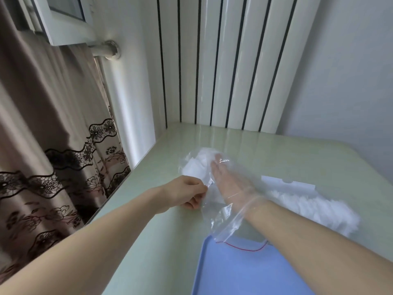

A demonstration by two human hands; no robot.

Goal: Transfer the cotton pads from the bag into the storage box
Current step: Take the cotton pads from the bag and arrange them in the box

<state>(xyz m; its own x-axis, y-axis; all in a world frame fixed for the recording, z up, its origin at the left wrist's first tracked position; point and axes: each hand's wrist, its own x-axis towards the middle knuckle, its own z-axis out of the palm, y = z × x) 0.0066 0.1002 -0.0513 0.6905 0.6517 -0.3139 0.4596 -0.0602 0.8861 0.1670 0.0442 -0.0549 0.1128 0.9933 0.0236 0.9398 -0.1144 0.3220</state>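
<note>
A clear zip bag (214,218) with a red seal line lies on the pale green table (276,150). Its mouth is near me and its closed end points away. White cotton pads (195,165) are bunched at the far end. My right hand (227,184) is inside the bag up to the wrist, fingers stretched out and touching the pads. My left hand (182,194) pinches the bag's left edge against the table. A heap of loose cotton pads (314,209) lies right of my right forearm. I cannot make out a box wall around it.
A blue tray or lid (244,273) sits at the near edge, under the bag's mouth. A white flat piece (287,184) lies behind the heap. A striped wall panel (223,60) stands behind the table and a brown lace curtain (53,145) hangs at the left.
</note>
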